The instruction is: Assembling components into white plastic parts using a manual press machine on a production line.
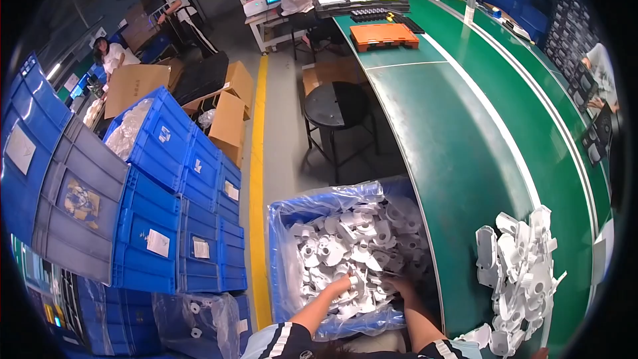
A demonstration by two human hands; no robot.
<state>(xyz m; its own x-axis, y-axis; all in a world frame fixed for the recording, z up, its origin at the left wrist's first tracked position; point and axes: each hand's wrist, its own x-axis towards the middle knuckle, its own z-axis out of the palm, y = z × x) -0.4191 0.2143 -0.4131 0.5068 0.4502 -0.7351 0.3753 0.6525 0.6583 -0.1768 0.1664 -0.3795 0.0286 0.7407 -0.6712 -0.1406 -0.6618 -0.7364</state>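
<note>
Both my arms reach down into a blue bin (274, 259) lined with clear plastic film and heaped with white moulded plastic parts (359, 233). My left hand (341, 284) is closed at a white plastic part (357, 282) near the front of the heap. A little to its right, my right hand (399, 284) is in among the parts at the bin's right side. Its fingers are dark and mostly hidden, so I cannot tell what they hold. More white plastic parts (522, 272) lie piled on the green workbench (445, 153) to the right.
Blue and grey crates (149, 226) are stacked on the left, beyond a yellow floor line (258, 159). A black round stool (337, 105) stands behind the bin. An orange case (384, 36) and black trays (362, 2) sit farther up the bench. Several other people are around the room.
</note>
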